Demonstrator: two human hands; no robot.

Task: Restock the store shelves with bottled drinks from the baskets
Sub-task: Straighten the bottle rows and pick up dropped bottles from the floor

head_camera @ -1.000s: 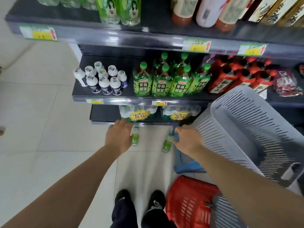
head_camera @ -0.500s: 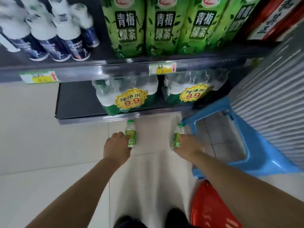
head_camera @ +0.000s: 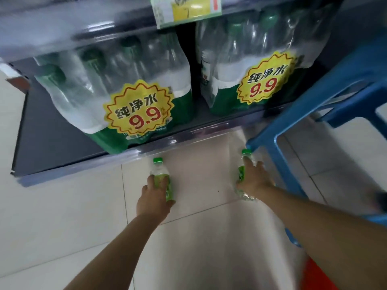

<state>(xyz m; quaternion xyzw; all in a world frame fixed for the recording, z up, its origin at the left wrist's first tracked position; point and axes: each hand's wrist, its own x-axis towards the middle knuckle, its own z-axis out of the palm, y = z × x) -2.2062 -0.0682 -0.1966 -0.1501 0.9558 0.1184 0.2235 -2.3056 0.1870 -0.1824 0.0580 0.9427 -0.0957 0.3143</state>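
Head view: our left hand [head_camera: 154,198] grips one bottle [head_camera: 160,176], our right hand [head_camera: 254,181] another bottle [head_camera: 244,164], both near the bottom shelf's [head_camera: 62,147] front edge, by the packs [head_camera: 125,97].

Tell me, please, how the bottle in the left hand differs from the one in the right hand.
The left bottle shows most of its green label beside the left hand; the right bottle is largely hidden behind the right hand. The right bottle's cap sits close to the blue stool leg; the left bottle's points at the bottom shelf. Both are small, clear, green-capped and gripped.
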